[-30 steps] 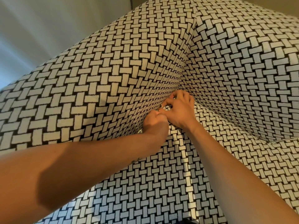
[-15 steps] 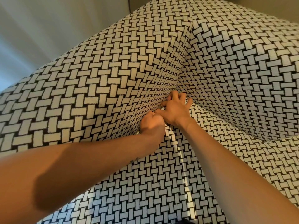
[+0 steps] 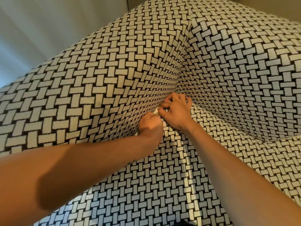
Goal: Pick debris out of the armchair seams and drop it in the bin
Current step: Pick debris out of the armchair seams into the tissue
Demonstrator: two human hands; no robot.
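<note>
The armchair [image 3: 114, 82] is covered in black-and-white basket-weave fabric. Both my hands meet at the seam between its left arm and the seat cushion [image 3: 162, 185], near the back corner. My left hand [image 3: 150, 123] is a closed fist pressed against the seam, with a sliver of white showing under its wrist. A small white scrap of debris [image 3: 156, 111] sits between the two hands. My right hand [image 3: 176, 111] has curled fingers, and its thumb and forefinger pinch at that scrap. The bin is out of view.
The chair back [image 3: 244, 70] rises at the right and meets the arm in a deep corner crease [image 3: 176, 85]. A pale wall or curtain [image 3: 48, 30] stands behind the arm at upper left.
My right hand has shifted slightly toward the corner and curled its fingers tighter. The white scrap now shows between the hands. My left fist has stayed put.
</note>
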